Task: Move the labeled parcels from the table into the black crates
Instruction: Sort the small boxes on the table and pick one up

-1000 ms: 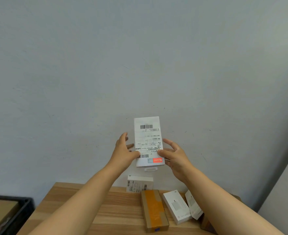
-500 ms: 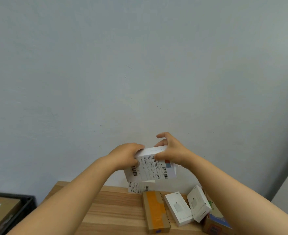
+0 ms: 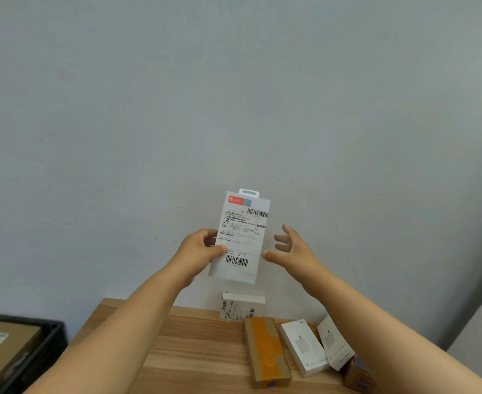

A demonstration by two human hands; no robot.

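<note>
A flat white parcel (image 3: 241,237) with a shipping label, barcodes and a red logo at its top is held upright in front of the wall, above the table. My left hand (image 3: 198,251) grips its left edge, thumb on the label. My right hand (image 3: 294,250) hovers just right of the parcel, fingers spread, holding nothing; its thumb tip is next to the parcel's right edge. A black crate (image 3: 39,344) sits at the lower left with a brown labeled box (image 3: 4,351) inside it.
On the wooden table (image 3: 194,345) lie a white labeled box (image 3: 242,305) against the wall, a brown box with orange tape (image 3: 267,351), two white boxes (image 3: 302,346) leaning together, and a small brown box (image 3: 359,378) at the right. A grey wall stands behind.
The parcel was turned over end for end: red logo now at the top, label facing me. My right hand has let go and opened; my left hand alone holds it.
</note>
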